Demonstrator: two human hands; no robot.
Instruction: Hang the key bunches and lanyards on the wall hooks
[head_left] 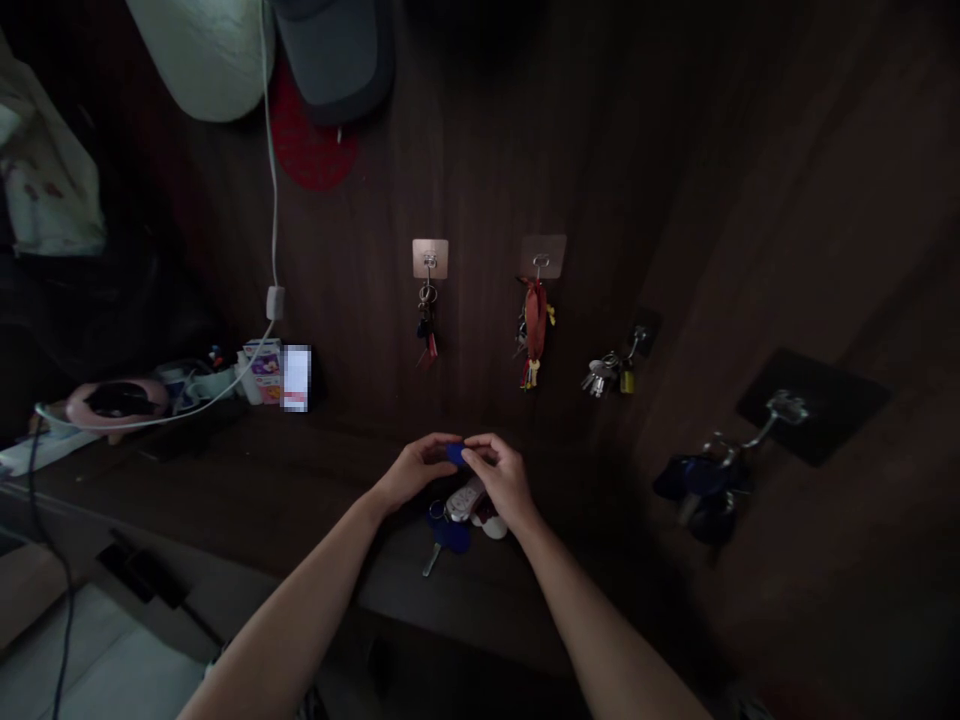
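- The left hand (415,472) and the right hand (501,478) are close together, and their fingers pinch a small blue key tag (456,455) from both sides.
- Below the hands lies a bunch of keys (463,500) with a white car key, near the front edge of the desk (247,500).
- Sticky hooks (430,258) on the wall hold other keys, and they stand well apart, so each bunch hangs in its own room.

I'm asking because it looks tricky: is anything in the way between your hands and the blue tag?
Nothing visible: the left hand and the right hand both touch the blue key tag directly. A white key fob lies below them, not between.
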